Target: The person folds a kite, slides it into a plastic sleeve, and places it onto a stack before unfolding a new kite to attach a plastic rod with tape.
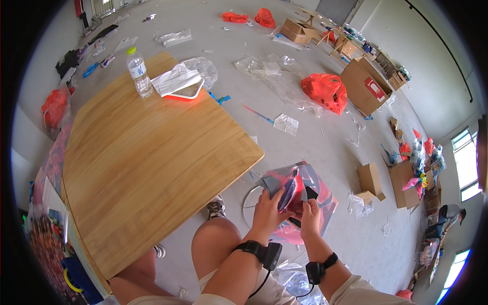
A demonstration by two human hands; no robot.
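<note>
Left hand (268, 211) and right hand (310, 218) both grasp a pink patterned item (290, 192), wooden table (157, 157) at left, bottle (138, 73) and white tray (195, 91) on its far end

The table (162, 152) stands left of the left hand (269, 211) and right hand (310, 218), bearing at its far end a bottle (138, 73) left of a tray (195, 92), while beyond, rightward, a bag (324, 93) lies on the floor (315, 140), apparently against a carton (358, 91).
</note>
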